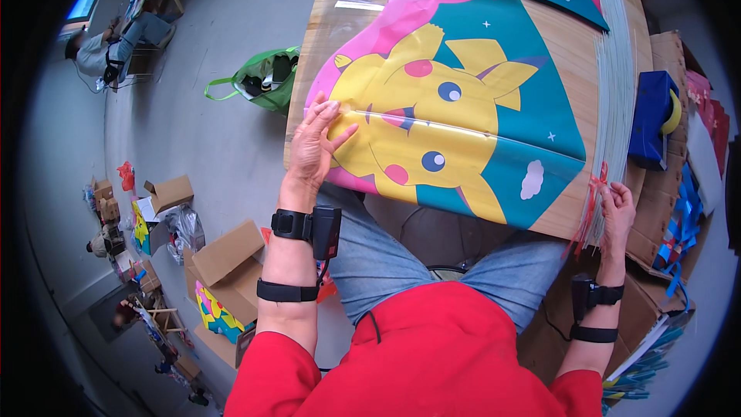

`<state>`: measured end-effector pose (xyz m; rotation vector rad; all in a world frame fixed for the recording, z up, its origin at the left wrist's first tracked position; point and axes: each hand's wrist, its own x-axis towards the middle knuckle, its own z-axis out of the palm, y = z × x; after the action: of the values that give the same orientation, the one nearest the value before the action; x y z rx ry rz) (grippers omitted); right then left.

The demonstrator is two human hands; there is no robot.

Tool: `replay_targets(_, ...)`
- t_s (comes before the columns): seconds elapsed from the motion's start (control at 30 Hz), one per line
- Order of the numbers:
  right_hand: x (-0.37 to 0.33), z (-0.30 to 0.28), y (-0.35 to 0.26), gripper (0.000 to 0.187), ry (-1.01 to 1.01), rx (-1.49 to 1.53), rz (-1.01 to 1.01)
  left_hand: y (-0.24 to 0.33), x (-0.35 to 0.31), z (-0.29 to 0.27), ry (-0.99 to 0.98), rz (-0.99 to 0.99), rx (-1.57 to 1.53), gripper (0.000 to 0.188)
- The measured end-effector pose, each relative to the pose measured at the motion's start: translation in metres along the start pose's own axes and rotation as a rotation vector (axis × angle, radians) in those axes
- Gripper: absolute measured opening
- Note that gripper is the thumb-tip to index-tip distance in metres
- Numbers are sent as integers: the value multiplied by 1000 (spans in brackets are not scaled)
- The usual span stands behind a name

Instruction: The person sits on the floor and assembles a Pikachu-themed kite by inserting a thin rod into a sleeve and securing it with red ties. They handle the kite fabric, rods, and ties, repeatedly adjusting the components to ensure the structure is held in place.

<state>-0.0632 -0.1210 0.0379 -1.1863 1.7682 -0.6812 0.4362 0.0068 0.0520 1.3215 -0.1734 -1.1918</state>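
Bright red, the person's shirt (409,347) is filling the near foreground. Beyond it, a glossy, cartoon-printed teal, pink and yellow plastic sheet (478,112) is lying on a pale wooden tabletop (579,85). The left hand (309,147) is resting at the sheet's left edge, fingers spread; the right hand (617,212) is curling at the near end of a long bundle of thin, whitish rods (617,69), but I cannot tell whether it is pinching any.

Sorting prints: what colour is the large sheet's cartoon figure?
Cartoon figure: mainly yellow, clearest in head view.
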Motion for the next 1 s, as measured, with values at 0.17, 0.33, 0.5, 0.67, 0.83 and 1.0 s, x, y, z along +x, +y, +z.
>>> replay_targets(0.17,-1,1,-6,27,9,46,-7,5,-8,7,45,96,41,34)
replay_targets(0.33,5,19,-9,26,-16,81,-89,0,-11,-11,182,166,71,21)
replay_targets(0.5,18,43,-11,28,130,-77,-155,-20,-2,-19,381,152,150,22)
replay_targets(0.67,18,52,-17,27,245,-204,-172,-29,5,-17,422,132,195,22)
replay_targets(0.83,21,50,-9,26,273,-237,-156,-26,5,-7,417,113,269,21)
replay_targets(1.0,23,51,-11,25,282,-230,-145,-28,8,-7,413,103,261,19)
